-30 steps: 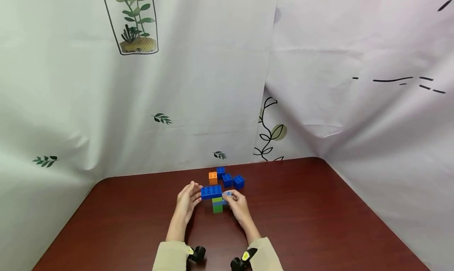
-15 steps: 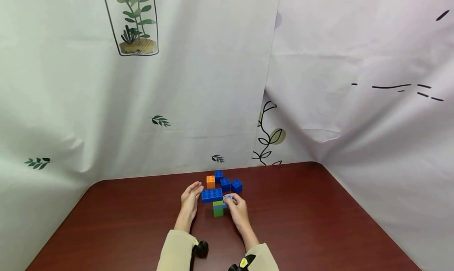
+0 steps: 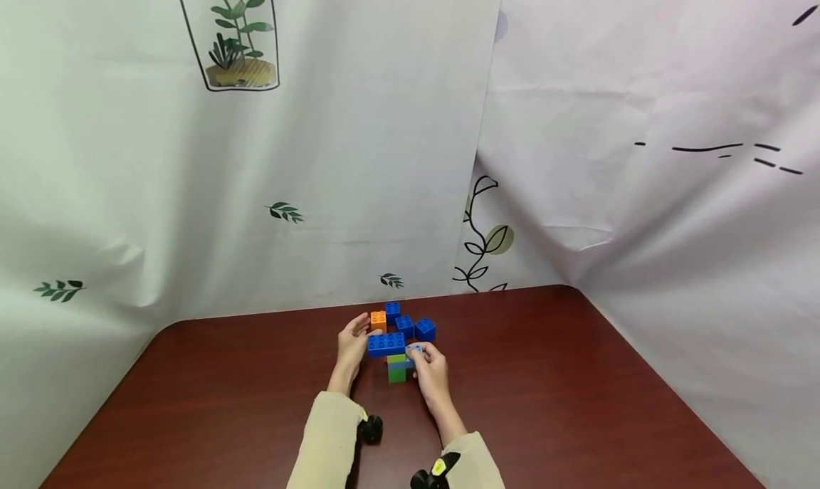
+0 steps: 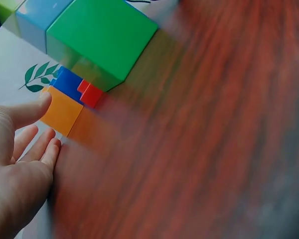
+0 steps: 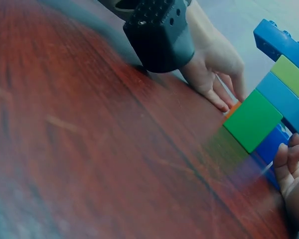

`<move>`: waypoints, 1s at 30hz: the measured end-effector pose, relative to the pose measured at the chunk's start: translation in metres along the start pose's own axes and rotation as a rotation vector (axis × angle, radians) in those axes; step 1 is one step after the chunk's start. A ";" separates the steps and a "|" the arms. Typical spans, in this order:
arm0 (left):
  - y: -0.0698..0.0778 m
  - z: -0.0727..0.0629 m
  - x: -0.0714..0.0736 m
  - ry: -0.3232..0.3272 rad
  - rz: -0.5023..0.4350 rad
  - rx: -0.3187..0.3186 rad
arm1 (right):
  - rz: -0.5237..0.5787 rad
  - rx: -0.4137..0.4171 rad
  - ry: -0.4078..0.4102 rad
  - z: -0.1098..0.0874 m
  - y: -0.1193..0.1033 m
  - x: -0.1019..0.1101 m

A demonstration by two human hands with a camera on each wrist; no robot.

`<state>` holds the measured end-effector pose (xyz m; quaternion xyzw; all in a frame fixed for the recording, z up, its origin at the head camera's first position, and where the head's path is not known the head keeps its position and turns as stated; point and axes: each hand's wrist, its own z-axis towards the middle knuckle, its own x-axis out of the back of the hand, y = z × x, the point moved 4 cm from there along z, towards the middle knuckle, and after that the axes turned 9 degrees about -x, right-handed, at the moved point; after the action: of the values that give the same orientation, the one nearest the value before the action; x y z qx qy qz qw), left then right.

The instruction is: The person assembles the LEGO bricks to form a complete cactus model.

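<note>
A stack of toy building bricks stands on the table, its green brick (image 3: 397, 375) at the bottom. Above it come a light blue brick (image 5: 289, 102) jutting right, a lime brick (image 5: 290, 74) and a long blue brick (image 3: 386, 344) on top. My right hand (image 3: 432, 375) pinches light blue brickwork at the stack's right side, thumb in front. Behind the stack's left end, my left hand (image 3: 352, 345) reaches with extended fingers to the orange brick (image 4: 62, 110); its thumb overlaps that brick in the left wrist view. A red brick (image 4: 90, 93) shows low behind the green one.
Several blue bricks, one of them a blue brick (image 3: 426, 329) at the right, lie behind the stack. The dark red-brown table (image 3: 564, 403) ends at a patterned cloth backdrop (image 3: 384, 154). Black wrist devices (image 3: 370, 429) sit at both cuffs.
My left hand has moved forward and right, from beside the long blue brick to the orange brick. My right hand has stayed at the stack. The head view has shifted slightly.
</note>
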<state>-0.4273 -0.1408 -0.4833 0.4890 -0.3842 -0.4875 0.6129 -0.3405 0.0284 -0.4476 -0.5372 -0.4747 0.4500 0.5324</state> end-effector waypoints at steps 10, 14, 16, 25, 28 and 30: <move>0.007 0.001 -0.009 -0.021 0.180 -0.027 | 0.002 -0.005 -0.009 -0.001 -0.002 0.002; 0.010 0.002 -0.012 -0.028 0.224 -0.091 | -0.001 -0.006 -0.015 -0.003 -0.002 0.003; 0.009 0.002 -0.009 -0.014 0.235 -0.133 | -0.003 -0.007 -0.025 -0.004 -0.003 0.001; 0.003 0.002 -0.002 0.054 0.254 -0.118 | 0.001 0.000 -0.036 0.000 0.002 -0.002; 0.004 -0.001 -0.002 0.068 0.278 -0.121 | -0.001 0.003 -0.039 0.000 0.002 -0.002; 0.004 -0.003 -0.003 0.070 0.277 -0.131 | -0.005 0.004 -0.036 -0.003 -0.002 -0.001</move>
<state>-0.4246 -0.1369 -0.4802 0.4069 -0.3938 -0.4049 0.7179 -0.3376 0.0270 -0.4454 -0.5269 -0.4847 0.4594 0.5258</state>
